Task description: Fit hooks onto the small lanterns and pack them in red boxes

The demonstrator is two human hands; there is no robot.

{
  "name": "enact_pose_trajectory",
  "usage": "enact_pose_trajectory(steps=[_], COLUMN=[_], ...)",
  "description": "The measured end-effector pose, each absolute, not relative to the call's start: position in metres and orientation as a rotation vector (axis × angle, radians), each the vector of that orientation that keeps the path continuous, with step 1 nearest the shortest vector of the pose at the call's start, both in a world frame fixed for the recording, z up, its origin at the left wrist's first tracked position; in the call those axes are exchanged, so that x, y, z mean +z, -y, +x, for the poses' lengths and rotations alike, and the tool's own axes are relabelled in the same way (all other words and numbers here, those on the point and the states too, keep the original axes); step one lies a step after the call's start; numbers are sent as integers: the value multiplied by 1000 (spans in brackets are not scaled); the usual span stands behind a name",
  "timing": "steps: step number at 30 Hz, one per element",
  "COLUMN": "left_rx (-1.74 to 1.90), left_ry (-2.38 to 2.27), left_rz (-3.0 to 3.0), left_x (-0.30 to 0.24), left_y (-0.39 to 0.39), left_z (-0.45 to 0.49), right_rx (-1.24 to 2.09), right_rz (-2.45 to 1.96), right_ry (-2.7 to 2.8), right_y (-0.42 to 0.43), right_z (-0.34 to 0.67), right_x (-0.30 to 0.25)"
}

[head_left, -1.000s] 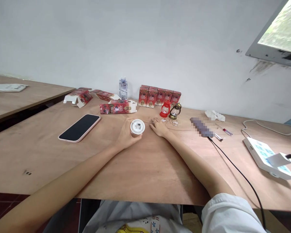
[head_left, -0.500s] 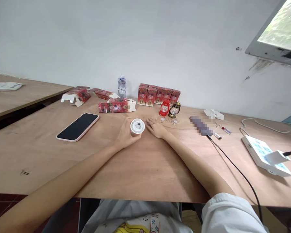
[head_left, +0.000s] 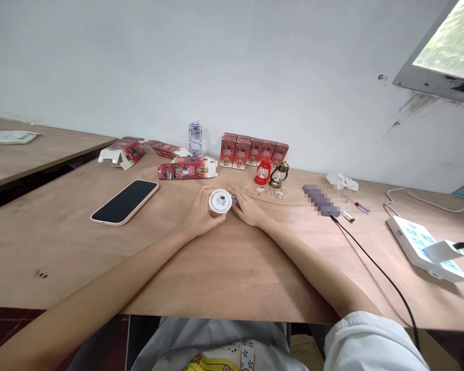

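My left hand (head_left: 201,214) is wrapped round a small white round lantern base (head_left: 219,201), its underside with a little switch turned toward me. My right hand (head_left: 248,207) rests on the wooden table (head_left: 216,268) just right of the base, fingertips pinched together at the base's edge on a tiny piece I cannot make out. Several tiny metal parts (head_left: 272,193) lie beyond my right hand. A red mini lantern (head_left: 263,172) and a black-and-gold mini lantern (head_left: 279,175) stand behind them.
A row of red boxes (head_left: 253,151) stands by the wall, with opened boxes (head_left: 187,169) and a water bottle (head_left: 195,136) to the left. A pink-cased phone (head_left: 126,202) lies left. A screwdriver (head_left: 356,205), crumpled tissue (head_left: 342,181), cable (head_left: 375,268) and white power strip (head_left: 425,247) lie right.
My right hand has slid left from the loose parts and closed in on the white base. The left hand has tilted the base slightly toward it.
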State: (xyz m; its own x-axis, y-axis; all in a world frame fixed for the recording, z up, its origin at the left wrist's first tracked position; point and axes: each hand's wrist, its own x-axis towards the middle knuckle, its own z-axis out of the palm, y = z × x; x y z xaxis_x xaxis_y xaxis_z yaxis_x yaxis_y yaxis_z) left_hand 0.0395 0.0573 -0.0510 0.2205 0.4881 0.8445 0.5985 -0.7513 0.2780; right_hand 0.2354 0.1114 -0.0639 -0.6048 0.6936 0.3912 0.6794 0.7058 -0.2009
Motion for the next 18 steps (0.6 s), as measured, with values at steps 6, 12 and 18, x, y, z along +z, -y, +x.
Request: enact_pose_trajectory(steps=[6, 12, 18], left_rx=[-1581, -1562, -1546], left_ry=[1040, 1094, 1154], left_rz=[-2359, -2337, -2272], left_x=[-51, -52, -50], left_y=[-59, -61, -67], left_z=[37, 34, 28], right_rx=[-175, -248, -345], right_rz=[-1510, -1678, -1713], right_ry=[2276, 2159, 2100], right_y=[-112, -117, -115], right_z=[250, 269, 270], right_x=[-56, -53, -52])
